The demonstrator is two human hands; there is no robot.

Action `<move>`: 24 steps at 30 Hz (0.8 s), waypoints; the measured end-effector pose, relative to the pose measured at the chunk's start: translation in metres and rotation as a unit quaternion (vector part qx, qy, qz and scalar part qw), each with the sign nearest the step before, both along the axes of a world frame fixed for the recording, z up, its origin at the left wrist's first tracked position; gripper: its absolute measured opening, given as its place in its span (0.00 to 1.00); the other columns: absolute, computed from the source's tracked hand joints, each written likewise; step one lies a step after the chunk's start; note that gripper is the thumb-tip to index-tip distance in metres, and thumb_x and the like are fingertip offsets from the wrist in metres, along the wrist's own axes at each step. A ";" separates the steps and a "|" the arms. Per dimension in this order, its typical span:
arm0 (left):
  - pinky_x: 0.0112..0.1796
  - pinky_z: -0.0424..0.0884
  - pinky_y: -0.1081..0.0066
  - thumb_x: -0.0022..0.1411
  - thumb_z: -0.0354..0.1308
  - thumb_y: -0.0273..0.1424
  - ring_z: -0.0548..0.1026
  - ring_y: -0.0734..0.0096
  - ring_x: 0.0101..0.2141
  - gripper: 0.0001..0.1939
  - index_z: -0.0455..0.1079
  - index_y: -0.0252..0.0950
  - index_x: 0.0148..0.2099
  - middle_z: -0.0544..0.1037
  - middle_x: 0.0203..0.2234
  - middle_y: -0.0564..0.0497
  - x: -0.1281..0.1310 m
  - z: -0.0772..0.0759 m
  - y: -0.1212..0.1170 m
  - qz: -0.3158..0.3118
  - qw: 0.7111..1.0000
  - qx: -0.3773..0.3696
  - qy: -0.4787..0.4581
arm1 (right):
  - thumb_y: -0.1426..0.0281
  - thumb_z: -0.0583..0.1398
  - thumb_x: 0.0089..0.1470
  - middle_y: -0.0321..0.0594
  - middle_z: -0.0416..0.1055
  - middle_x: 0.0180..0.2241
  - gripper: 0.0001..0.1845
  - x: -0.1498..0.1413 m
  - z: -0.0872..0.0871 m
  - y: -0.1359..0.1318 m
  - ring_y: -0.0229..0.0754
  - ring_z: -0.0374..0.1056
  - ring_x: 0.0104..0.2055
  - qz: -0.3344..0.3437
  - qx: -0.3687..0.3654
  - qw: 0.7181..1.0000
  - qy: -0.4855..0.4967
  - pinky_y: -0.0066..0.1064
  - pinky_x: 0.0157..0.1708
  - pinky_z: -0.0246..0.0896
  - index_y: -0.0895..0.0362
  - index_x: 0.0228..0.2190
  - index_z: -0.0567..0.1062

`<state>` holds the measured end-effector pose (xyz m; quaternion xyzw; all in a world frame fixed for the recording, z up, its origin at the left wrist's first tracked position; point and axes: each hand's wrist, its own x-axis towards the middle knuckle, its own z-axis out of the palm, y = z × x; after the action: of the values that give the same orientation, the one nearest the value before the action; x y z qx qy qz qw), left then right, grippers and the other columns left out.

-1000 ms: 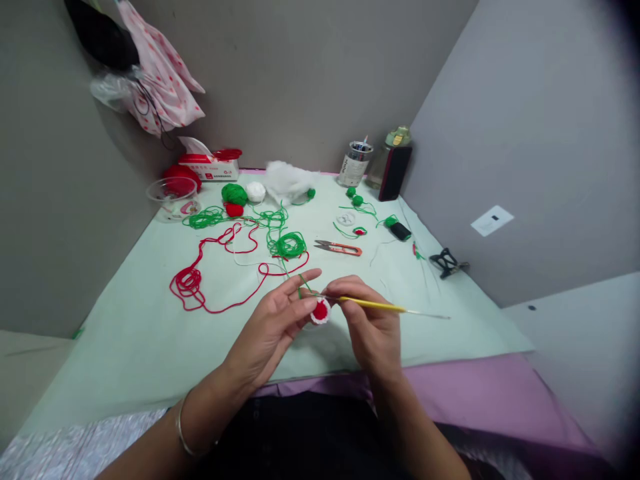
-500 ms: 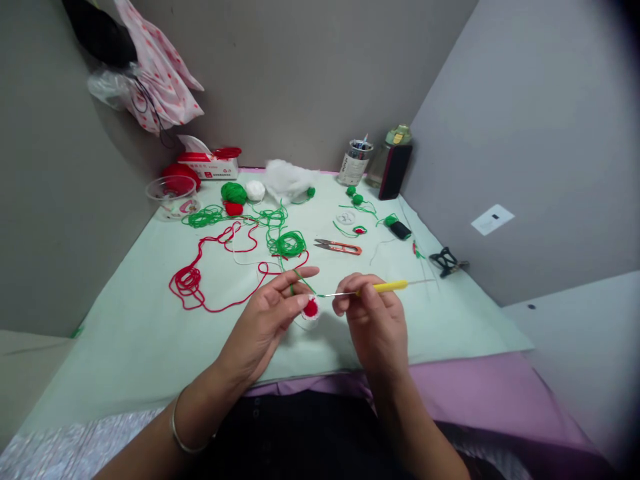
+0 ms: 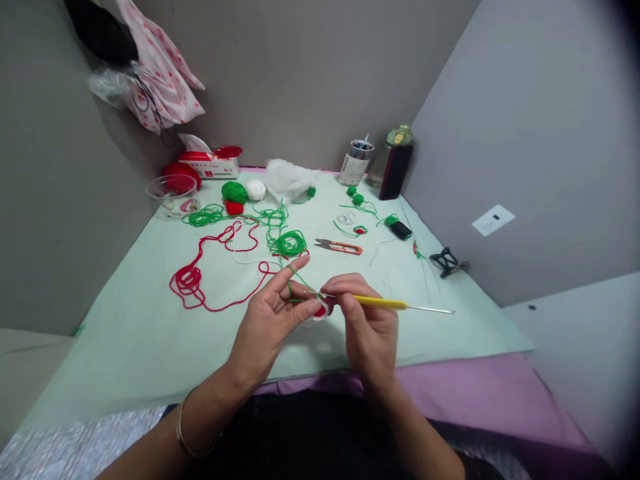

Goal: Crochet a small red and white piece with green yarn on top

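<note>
My left hand (image 3: 273,317) pinches a small round crochet piece (image 3: 321,311), red in the middle with a white edge, between thumb and fingers. Green yarn (image 3: 295,269) runs over its raised index finger. In my right hand (image 3: 367,327) is a yellow-handled crochet hook (image 3: 381,303), held like a pen. Its thin metal tip crosses the top of the crochet piece, close to the left fingers; the exact stitch is too small to make out. The hook's other metal end points right. My right fingertips touch or nearly touch the piece and partly cover it.
Beyond my hands lie orange thread snips (image 3: 339,247), a green yarn coil (image 3: 291,244) and loose red yarn (image 3: 188,277). White stuffing (image 3: 290,180), a plastic tub (image 3: 173,197), a pen can (image 3: 356,163) and a phone (image 3: 397,172) stand farther back. A black stand (image 3: 449,262) is at right.
My right hand has moved left, bringing the hook across the crochet piece; its rear end has swung downward. The piece has shifted slightly right and my left index finger is raised higher.
</note>
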<state>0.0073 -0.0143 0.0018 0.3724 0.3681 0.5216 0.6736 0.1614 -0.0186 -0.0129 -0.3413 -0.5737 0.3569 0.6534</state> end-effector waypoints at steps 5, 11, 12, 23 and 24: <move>0.45 0.72 0.71 0.58 0.75 0.28 0.77 0.71 0.37 0.36 0.72 0.42 0.67 0.79 0.33 0.56 0.003 0.000 -0.002 0.002 1.000 0.002 -0.026 | 0.77 0.62 0.66 0.42 0.78 0.41 0.18 -0.004 -0.009 -0.009 0.45 0.76 0.41 -0.110 0.115 0.967 -0.198 0.38 0.39 0.76 0.45 0.51 0.83; 0.42 0.70 0.73 0.56 0.76 0.30 0.74 0.74 0.33 0.25 0.81 0.35 0.57 0.78 0.32 0.53 0.000 0.003 0.004 -0.055 0.986 -0.105 -0.118 | 0.76 0.62 0.66 0.41 0.79 0.39 0.16 0.003 -0.007 -0.006 0.45 0.76 0.40 -0.126 0.120 0.969 -0.173 0.38 0.39 0.75 0.47 0.48 0.84; 0.40 0.70 0.74 0.56 0.75 0.29 0.73 0.75 0.32 0.23 0.82 0.35 0.55 0.77 0.31 0.53 -0.001 0.004 0.005 -0.055 0.985 -0.111 -0.119 | 0.75 0.61 0.67 0.40 0.78 0.37 0.13 0.005 -0.004 -0.004 0.43 0.75 0.38 -0.109 0.087 0.983 -0.122 0.37 0.37 0.74 0.48 0.45 0.84; 0.46 0.73 0.71 0.55 0.77 0.27 0.76 0.70 0.42 0.27 0.81 0.43 0.57 0.77 0.36 0.54 0.001 0.001 -0.002 -0.033 0.999 -0.002 -0.003 | 0.66 0.64 0.66 0.39 0.81 0.37 0.07 0.005 -0.002 0.003 0.40 0.73 0.36 0.001 -0.043 0.999 0.024 0.34 0.38 0.71 0.49 0.39 0.86; 0.46 0.73 0.72 0.55 0.77 0.27 0.76 0.71 0.41 0.27 0.81 0.44 0.57 0.76 0.35 0.55 0.000 0.002 -0.002 -0.030 1.000 0.003 0.000 | 0.66 0.65 0.66 0.38 0.81 0.36 0.07 0.006 -0.003 0.004 0.39 0.72 0.34 0.011 -0.056 0.997 0.042 0.33 0.36 0.70 0.49 0.39 0.86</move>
<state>0.0078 -0.0168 0.0034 0.3854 0.3550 0.5024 0.6878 0.1672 -0.0149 -0.0159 -0.3557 -0.5283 0.4100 0.6528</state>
